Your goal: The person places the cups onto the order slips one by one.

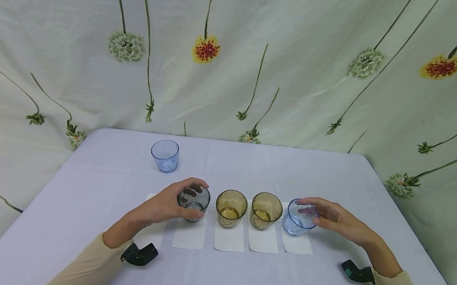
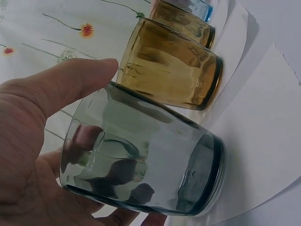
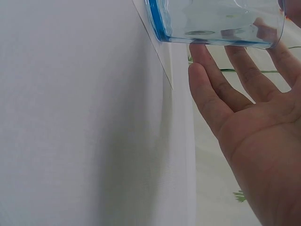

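Observation:
My left hand grips a grey tinted glass, thumb on the near side and fingers round the far side. In the left wrist view the base of this grey glass is close to a white paper slip; whether it touches cannot be told. At the right end of the row, my right hand holds a clear blue glass near its rim, and the glass leans slightly. Between the hands two amber glasses stand upright side by side, each on a paper slip.
Another blue glass stands farther back on the left of the white-covered table. Several white paper slips lie in a row under the glasses. Behind the table hangs a flower-printed cloth.

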`<state>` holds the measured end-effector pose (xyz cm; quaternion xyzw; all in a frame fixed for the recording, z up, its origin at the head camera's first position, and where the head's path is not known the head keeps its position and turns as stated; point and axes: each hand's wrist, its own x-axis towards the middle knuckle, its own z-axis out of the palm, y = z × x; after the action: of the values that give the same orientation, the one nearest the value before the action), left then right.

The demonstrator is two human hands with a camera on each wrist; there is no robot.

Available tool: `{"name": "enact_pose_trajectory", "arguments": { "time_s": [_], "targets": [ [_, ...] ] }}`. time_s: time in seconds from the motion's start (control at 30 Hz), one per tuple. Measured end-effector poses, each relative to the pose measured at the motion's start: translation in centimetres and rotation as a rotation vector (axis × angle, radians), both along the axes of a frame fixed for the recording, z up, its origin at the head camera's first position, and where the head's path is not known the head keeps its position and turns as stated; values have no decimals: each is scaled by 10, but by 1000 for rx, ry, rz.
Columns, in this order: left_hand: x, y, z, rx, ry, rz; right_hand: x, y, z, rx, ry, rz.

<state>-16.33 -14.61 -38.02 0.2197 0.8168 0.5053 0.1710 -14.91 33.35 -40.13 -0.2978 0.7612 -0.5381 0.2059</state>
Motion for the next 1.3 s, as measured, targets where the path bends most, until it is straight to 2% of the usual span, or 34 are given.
{"name": "enact_pose_trajectory", "arguments": {
  "time_s": [0.9, 1.3],
  "targets": [
    [-1, -1, 1, 15, -8, -39, 0, 0, -1, 11, 10, -8],
    [2, -2, 7, -4, -18, -25, 0, 0, -1, -6, 8, -3]
  ]
}}
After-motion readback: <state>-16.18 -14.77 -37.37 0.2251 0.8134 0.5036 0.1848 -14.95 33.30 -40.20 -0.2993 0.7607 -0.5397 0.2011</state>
